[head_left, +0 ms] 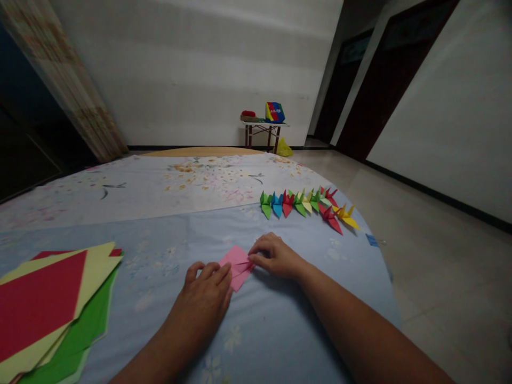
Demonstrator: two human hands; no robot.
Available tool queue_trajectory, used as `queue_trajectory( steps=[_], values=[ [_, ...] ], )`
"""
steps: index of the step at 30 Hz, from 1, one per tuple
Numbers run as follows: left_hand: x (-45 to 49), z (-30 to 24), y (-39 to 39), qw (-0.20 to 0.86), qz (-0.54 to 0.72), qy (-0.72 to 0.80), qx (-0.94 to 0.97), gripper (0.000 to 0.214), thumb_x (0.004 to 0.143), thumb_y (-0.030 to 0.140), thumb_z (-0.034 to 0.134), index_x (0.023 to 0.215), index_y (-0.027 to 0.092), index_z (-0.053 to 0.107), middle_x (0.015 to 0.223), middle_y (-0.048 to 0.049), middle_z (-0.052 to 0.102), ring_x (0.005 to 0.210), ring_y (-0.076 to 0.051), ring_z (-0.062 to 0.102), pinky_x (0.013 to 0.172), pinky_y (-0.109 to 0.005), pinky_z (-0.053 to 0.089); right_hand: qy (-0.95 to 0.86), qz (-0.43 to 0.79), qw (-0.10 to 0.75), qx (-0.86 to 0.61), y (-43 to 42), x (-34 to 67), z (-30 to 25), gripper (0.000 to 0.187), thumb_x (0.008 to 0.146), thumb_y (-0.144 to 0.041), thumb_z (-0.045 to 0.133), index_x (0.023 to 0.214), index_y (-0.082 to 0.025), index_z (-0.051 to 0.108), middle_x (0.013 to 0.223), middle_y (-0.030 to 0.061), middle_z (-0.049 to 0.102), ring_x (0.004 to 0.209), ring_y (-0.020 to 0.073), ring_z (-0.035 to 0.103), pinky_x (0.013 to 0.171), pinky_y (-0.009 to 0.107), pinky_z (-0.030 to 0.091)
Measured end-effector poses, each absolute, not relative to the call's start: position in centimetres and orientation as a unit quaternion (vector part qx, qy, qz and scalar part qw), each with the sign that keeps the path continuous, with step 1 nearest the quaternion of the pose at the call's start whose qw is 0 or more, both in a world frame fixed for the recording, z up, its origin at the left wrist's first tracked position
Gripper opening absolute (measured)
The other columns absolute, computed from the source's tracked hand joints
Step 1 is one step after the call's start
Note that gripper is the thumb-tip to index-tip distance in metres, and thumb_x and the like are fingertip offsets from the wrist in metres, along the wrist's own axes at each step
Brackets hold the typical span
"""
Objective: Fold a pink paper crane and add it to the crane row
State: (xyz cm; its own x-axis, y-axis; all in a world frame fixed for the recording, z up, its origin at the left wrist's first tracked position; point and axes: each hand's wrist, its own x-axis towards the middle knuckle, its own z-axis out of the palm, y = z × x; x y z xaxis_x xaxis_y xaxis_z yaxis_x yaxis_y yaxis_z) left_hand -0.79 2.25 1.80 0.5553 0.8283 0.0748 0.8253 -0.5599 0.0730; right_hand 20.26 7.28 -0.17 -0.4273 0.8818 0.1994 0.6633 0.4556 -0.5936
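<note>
A small pink folded paper (236, 260) lies on the light blue cloth (280, 320) in front of me. My left hand (206, 296) rests flat on the paper's near left part, fingers together and stretched out. My right hand (275, 257) is curled, its fingertips pinching the paper's right edge. Both forearms reach in from the bottom of the view.
A stack of red, pale yellow and green paper sheets (48, 309) lies at the left. A row of several coloured folded paper cranes (308, 205) sits beyond the hands at the right. The cloth's edge drops to a tiled floor at right. A small table (262, 130) stands by the far wall.
</note>
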Motion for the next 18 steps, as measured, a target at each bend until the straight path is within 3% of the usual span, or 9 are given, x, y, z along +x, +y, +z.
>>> queue_trajectory(
  steps=[9, 14, 18],
  values=[
    [-0.6, 1.4, 2.2, -0.005, 0.05, 0.468, 0.883, 0.031, 0.086, 0.022, 0.042, 0.11, 0.017, 0.06, 0.118, -0.0089, 0.061, 0.108, -0.024, 0.052, 0.096, -0.046, 0.022, -0.814, 0.19, 0.216, -0.504, 7.3, 19.4, -0.8, 0.017, 0.073, -0.036, 0.067, 0.084, -0.024, 0.066, 0.091, 0.0029, 0.057, 0.093, 0.0193, 0.044, 0.081, 0.034, 0.029],
    [-0.5, 0.8, 1.9, -0.015, 0.051, 0.469, 0.881, 0.038, 0.086, 0.021, 0.042, 0.122, 0.028, 0.051, 0.12, -0.0052, 0.06, 0.109, -0.023, 0.051, 0.098, -0.048, 0.02, -0.813, 0.187, 0.214, -0.509, 7.1, 19.2, -0.6, 0.018, 0.074, -0.038, 0.065, 0.085, -0.024, 0.066, 0.091, 0.0032, 0.057, 0.093, 0.0194, 0.044, 0.082, 0.034, 0.029],
    [-0.5, 0.8, 1.8, -0.015, 0.022, 0.474, 0.88, 0.039, 0.085, 0.018, 0.042, 0.121, 0.03, 0.052, 0.123, -0.0058, 0.058, 0.112, -0.025, 0.049, 0.098, -0.05, 0.019, -0.806, 0.204, 0.207, -0.515, 7.2, 19.9, -0.2, 0.013, 0.074, -0.03, 0.065, 0.085, -0.024, 0.067, 0.093, 0.0032, 0.058, 0.095, 0.0196, 0.045, 0.084, 0.035, 0.029]
  ],
)
